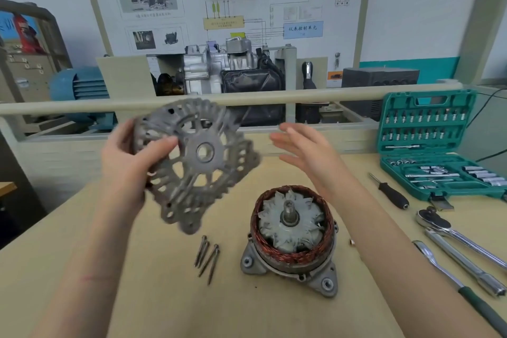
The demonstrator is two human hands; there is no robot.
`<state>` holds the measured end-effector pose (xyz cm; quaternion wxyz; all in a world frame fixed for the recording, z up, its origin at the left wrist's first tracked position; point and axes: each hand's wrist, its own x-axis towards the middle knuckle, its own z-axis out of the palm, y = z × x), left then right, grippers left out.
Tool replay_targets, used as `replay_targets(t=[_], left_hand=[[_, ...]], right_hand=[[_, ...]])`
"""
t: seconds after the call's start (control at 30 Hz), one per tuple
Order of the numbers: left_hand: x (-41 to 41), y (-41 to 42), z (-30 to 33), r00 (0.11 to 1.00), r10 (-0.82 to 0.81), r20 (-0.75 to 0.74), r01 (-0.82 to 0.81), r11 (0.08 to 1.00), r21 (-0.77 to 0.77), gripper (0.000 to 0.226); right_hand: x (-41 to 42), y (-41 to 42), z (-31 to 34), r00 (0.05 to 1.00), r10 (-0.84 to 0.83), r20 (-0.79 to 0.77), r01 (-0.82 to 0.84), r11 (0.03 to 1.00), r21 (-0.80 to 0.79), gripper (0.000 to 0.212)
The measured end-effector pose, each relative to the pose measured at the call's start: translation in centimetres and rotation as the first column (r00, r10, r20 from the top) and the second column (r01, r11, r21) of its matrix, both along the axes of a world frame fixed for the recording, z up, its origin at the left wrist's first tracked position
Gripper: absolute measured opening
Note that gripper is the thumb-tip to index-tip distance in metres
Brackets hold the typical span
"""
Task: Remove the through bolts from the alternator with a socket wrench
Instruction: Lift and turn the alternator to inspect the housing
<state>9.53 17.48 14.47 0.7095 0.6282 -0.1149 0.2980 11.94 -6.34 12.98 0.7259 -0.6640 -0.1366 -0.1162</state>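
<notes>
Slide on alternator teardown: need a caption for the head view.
Left hand lifts end cover; four through bolts lie beside exposed stator.

Hand positions
Left hand (129,162) raised, thumb and fingers curled in a grip; right hand (307,153) raised beside it, fingers straight, holding nothing

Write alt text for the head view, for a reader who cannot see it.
A person's left hand holds up the alternator's grey end cover above a table, the right hand open beside it. Below stand the opened alternator, four loose through bolts left of it, and wrenches and a socket set at right.
</notes>
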Motion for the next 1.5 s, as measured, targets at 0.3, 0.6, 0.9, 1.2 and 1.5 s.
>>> replay_targets(t=[0.3,0.6,0.9,1.2,1.5], left_hand=[[0.3,5.9,-7.0,0.903,0.392,0.178,-0.274,0.205,0.940,0.069],[0.2,5.9,-13.8,0.919,0.080,0.387,-0.379,-0.093,0.921,0.053],[-0.6,5.3,-13.6,0.969,0.245,0.042,-0.059,0.063,0.996,0.065],[-0.8,2.6,-12.7,0.959,0.273,0.073,-0.161,0.314,0.936,0.048],[1.4,-7.4,-12.8,0.924,-0.069,-0.375,0.232,0.883,0.409,0.042]], right_hand=[[-1.4,-4.3,-3.4,0.982,-0.083,-0.169,0.101,0.990,0.101,0.019],[-1.9,-5.2,-5.0,0.985,-0.081,-0.152,0.105,0.982,0.157,0.019],[-3.2,-5.8,-8.3,0.977,-0.187,-0.097,0.189,0.982,0.003,0.012],[-4.1,-6.4,-10.4,0.998,-0.023,-0.052,0.008,0.962,-0.272,0.065],[-4.5,-5.1,-11.8,1.000,0.001,0.010,0.004,0.826,-0.563,0.120]])
